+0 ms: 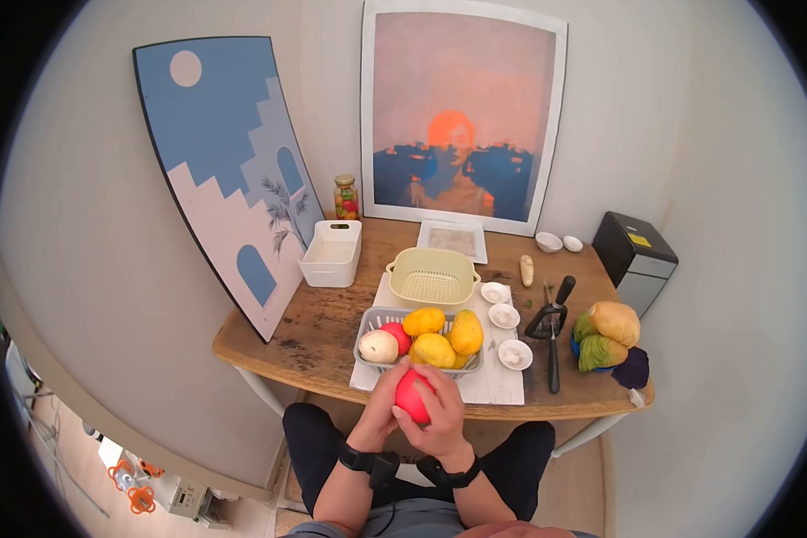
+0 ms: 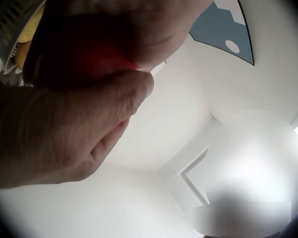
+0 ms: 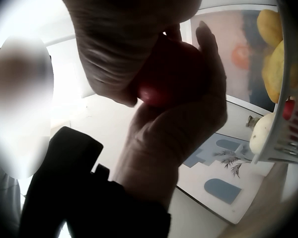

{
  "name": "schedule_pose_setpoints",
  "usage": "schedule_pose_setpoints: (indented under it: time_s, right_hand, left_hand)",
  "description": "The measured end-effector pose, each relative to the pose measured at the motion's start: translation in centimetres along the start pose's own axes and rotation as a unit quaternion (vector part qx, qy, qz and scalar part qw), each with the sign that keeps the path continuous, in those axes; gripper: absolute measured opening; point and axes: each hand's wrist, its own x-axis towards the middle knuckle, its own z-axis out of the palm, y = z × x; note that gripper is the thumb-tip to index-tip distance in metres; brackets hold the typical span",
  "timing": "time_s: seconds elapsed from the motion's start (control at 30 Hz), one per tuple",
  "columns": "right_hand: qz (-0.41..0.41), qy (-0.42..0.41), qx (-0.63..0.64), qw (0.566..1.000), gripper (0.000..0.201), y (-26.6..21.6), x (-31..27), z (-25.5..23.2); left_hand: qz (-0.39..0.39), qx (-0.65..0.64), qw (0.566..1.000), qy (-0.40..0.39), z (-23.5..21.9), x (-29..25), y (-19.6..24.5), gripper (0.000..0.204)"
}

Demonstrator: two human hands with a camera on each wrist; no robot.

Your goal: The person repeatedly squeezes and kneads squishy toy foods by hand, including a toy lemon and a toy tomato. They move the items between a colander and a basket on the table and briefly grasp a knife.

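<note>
Both hands hold a smooth, red, round fruit or vegetable (image 1: 412, 396) in front of the table edge, above the lap. My left hand (image 1: 382, 402) wraps it from the left, and my right hand (image 1: 443, 421) curls round its right side. In the right wrist view the red round thing (image 3: 175, 74) sits between both hands, its far side hidden by fingers. Just beyond the hands stands a grey slotted basket (image 1: 368, 317) on a white cloth (image 1: 502, 389). It holds several yellow mangoes (image 1: 466, 333), a whitish round vegetable (image 1: 377, 347) and another red one (image 1: 397, 335).
Behind the basket is a cream colander (image 1: 433, 267). Small white bowls (image 1: 515, 354) line its right side, near a black-handled tool (image 1: 547, 320). Farther right, a blue bowl (image 1: 586, 357) carries green and tan produce. A white bin (image 1: 331, 269) and jar (image 1: 346, 198) stand back left.
</note>
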Motion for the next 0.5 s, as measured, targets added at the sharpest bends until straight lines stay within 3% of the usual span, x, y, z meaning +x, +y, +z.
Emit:
schedule_pose_setpoints:
  time_s: [0.03,0.1,0.13,0.17,0.2,0.23,0.27,0.3,0.33,0.37,0.4,0.43,0.5]
  right_hand:
    - [0.0,0.0,0.001,1.0,0.043,0.3,-0.3,0.2]
    - [0.07,0.105,0.05,0.991,0.036,1.0,-1.5,0.6]
    - [0.07,0.104,0.05,0.991,0.036,1.3,-1.9,0.7]
    - [0.145,0.159,0.128,0.968,0.032,1.6,-2.2,0.8]
    - [0.218,0.211,0.205,0.93,0.03,1.8,-2.4,0.8]
    - [0.218,0.21,0.205,0.931,0.03,2.1,-2.5,0.5]
    - [0.298,0.21,0.275,0.889,0.03,2.5,-2.6,-0.1]
    - [0.375,0.208,0.341,0.837,0.032,2.6,-2.3,-0.6]
    - [0.374,0.208,0.34,0.837,0.032,2.4,-2.0,-0.9]
    - [0.446,0.216,0.417,0.762,0.03,2.2,-1.5,-1.2]
    - [0.509,0.219,0.488,0.674,0.029,2.0,-1.1,-1.5]
    - [0.509,0.218,0.489,0.674,0.029,2.3,-1.0,-1.6]
    - [0.536,0.162,0.606,0.565,0.026,2.9,-1.1,-1.7]
  left_hand:
    - [0.0,0.001,1.0,0.001,-0.3,0.1,-0.1,0.034]
    - [0.035,0.136,0.988,-0.068,-0.4,0.3,-0.3,0.037]
    - [0.035,0.135,0.988,-0.068,0.0,0.2,-0.4,0.037]
    - [0.126,0.279,0.947,-0.096,0.6,-0.1,-0.6,0.039]
    - [0.212,0.414,0.877,-0.12,1.5,-0.7,-0.4,0.042]
    - [0.182,0.423,0.878,-0.131,2.2,-1.2,0.0,0.049]
    - [0.181,0.422,0.878,-0.131,2.7,-1.5,0.1,0.049]
    - [0.247,0.48,0.832,-0.13,3.0,-1.7,0.0,0.053]
    - [0.31,0.532,0.777,-0.129,3.3,-1.8,0.0,0.057]
    - [0.31,0.532,0.777,-0.129,3.5,-1.9,0.1,0.057]
    - [0.341,0.552,0.748,-0.14,3.6,-2.1,0.2,0.058]
    - [0.37,0.573,0.716,-0.15,3.7,-2.1,0.2,0.059]
    - [0.381,0.577,0.707,-0.149,3.4,-2.0,0.3,0.054]
